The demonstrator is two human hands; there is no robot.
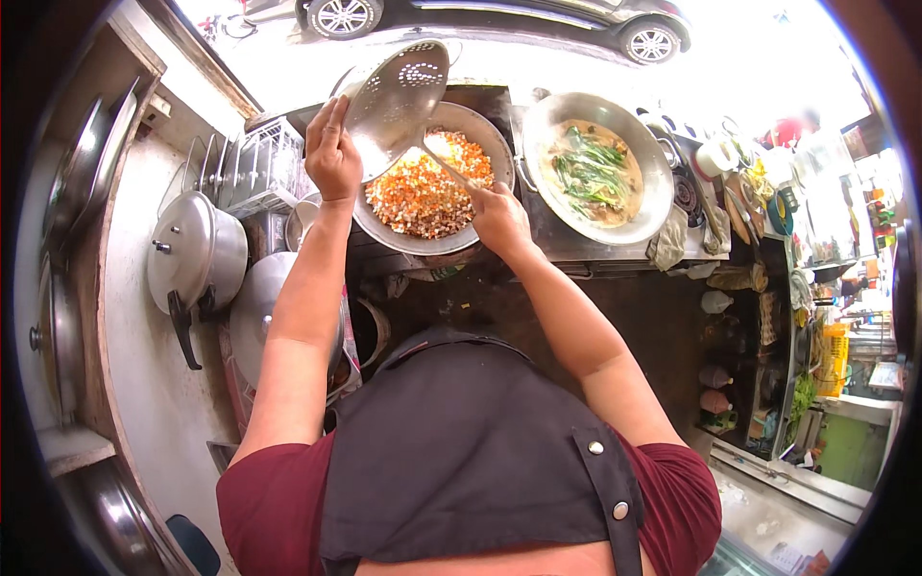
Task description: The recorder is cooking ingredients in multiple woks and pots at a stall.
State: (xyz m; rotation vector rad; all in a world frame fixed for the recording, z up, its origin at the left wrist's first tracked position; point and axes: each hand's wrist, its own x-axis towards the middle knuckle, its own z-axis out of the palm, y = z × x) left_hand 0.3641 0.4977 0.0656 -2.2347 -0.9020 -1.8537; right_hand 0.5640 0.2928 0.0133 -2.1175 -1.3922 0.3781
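Note:
My left hand grips the near left side of a metal colander, which is tilted over a wide cooking pan. In the pan lies a heap of diced orange and white vegetables, with brown bits that look like chopped meat at its near right edge. My right hand is closed around the handle of a cooking utensil. Its far end reaches the colander's lower rim, and its head is hard to make out. To the right stands a metal wok of brownish stew with long green vegetables.
A pressure cooker, a large round lid and a white wire dish rack stand at left. Grey cloths hang off the stove's front edge. A burner lies right of the wok. Beyond the counter a car is parked.

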